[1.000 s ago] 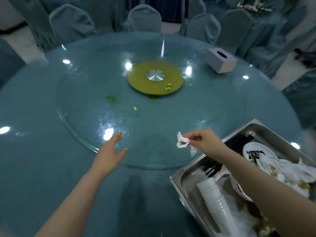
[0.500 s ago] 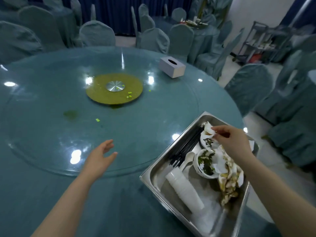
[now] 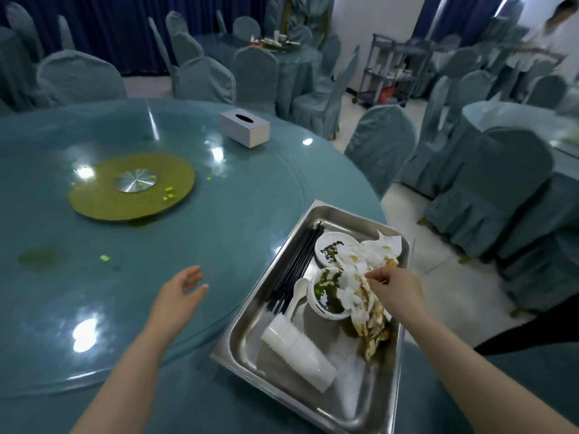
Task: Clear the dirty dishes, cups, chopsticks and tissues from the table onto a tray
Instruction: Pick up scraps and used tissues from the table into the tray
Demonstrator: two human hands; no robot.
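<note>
Since the earlier frames, the right hand [image 3: 395, 289] has carried its crumpled tissue off the glass and down onto the heap of soiled tissues [image 3: 365, 277] in the steel tray [image 3: 351, 411]. Its fingertips are pinched together at the top of that heap; whether they grip paper or have just let go, I cannot tell. The left hand [image 3: 180, 292] hovers over the surface [image 3: 219, 245] at about nine o'clock from the tray, fingers spread and relaxed, holding nothing, probably ready for the next reach.

Inside the tray, things are sorted to save room: black chopsticks [image 3: 297, 267] lie bundled along the ten o'clock wall, a white spoon [image 3: 297, 292] just beside them, two dirty bowls [image 3: 329, 296] in the middle under the tissues, and nested white cups [image 3: 297, 355] on their side toward six o'clock.

Green scraps [image 3: 105, 257] and a tissue box [image 3: 244, 127] sit on the glass, so the clearing looks nearly done.
</note>
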